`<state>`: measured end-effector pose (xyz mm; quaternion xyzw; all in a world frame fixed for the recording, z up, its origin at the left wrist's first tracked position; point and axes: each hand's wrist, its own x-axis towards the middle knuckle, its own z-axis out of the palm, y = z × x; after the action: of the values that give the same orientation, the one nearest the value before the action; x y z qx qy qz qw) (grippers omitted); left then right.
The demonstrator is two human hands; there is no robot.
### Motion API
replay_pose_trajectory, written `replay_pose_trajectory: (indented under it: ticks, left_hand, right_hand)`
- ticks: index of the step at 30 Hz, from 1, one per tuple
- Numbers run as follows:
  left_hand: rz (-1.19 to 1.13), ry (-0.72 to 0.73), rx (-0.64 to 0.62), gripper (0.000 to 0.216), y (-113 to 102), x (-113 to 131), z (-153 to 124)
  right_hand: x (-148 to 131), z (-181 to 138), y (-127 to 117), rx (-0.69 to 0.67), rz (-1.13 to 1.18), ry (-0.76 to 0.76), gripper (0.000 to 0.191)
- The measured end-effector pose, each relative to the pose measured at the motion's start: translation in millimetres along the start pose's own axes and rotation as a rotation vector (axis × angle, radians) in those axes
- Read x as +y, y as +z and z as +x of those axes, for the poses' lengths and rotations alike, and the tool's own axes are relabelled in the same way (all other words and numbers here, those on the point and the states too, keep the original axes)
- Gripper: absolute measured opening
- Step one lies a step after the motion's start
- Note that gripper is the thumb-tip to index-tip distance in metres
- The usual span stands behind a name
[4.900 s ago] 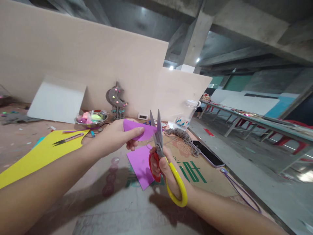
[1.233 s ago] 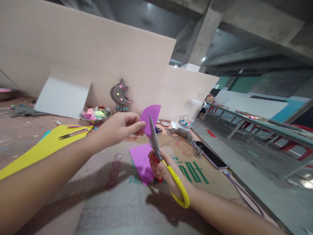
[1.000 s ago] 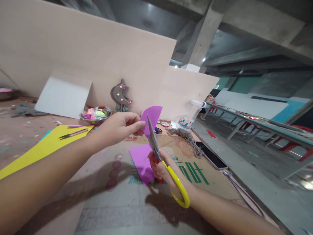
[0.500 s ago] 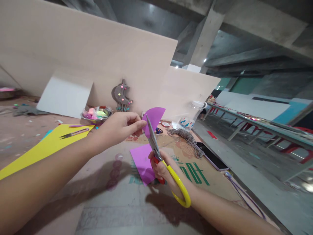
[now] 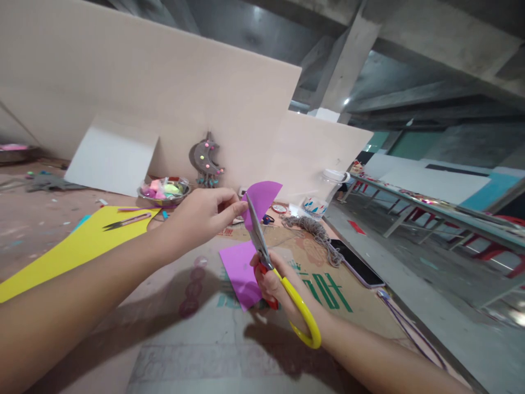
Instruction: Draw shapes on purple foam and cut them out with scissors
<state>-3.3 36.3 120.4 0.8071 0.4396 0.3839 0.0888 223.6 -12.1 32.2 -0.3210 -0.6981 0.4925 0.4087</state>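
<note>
Between thumb and fingers, my left hand (image 5: 209, 216) pinches a curved piece of purple paper (image 5: 264, 194) by its left edge, held up above the table. My right hand (image 5: 274, 279) grips a pair of scissors (image 5: 301, 306) with yellow and red handles. Their metal blades point up and lie against the purple piece near my left fingertips; whether the blades are parted I cannot tell. Below, a second purple sheet (image 5: 240, 273) lies on the printed cardboard (image 5: 197, 334), partly covered by my right hand.
Yellow paper (image 5: 77, 251) with thread snips (image 5: 129, 220) lies at left, beside a metal bowl (image 5: 164, 191) of coloured clay. A grey moon ornament (image 5: 205, 158) leans on the back board. At right are grey yarn (image 5: 315, 235), a phone (image 5: 361, 265) and a clear plastic jug (image 5: 322, 194).
The view has shifted very slightly. Both hands, the purple piece and the scissors keep almost the same pose, with the piece turned a little to the right.
</note>
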Motion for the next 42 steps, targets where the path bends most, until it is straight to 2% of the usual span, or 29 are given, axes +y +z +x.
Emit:
replay_pose_trajectory:
  ticks: [9,14,16,20,22,25,42]
  left_hand:
    - [0.009,-0.005,0.010,0.041,0,3,0]
    - [-0.108,-0.032,-0.030,0.040,-3,3,1]
    - [-0.224,-0.068,-0.098,0.037,-5,3,2]
    - [-0.436,-0.121,-0.318,0.029,-7,-1,5]
    - [-0.476,-0.112,-0.403,0.028,-5,-5,6]
    - [-0.500,-0.087,-0.462,0.030,-3,-10,7]
    - [-0.541,-0.050,-0.482,0.032,0,-14,6]
  right_hand:
    - [3,1,-1,-0.007,-0.009,0.003,0.051]
    - [3,1,0,0.008,0.015,-0.009,0.056]
    - [1,0,1,0.011,0.035,-0.023,0.057]
    - [-1,-2,3,0.002,0.121,-0.034,0.055]
    - [0,-2,2,-0.003,0.149,-0.044,0.053]
    - [4,-2,0,-0.004,0.161,-0.047,0.050]
    - [8,-2,2,0.025,0.218,-0.025,0.047]
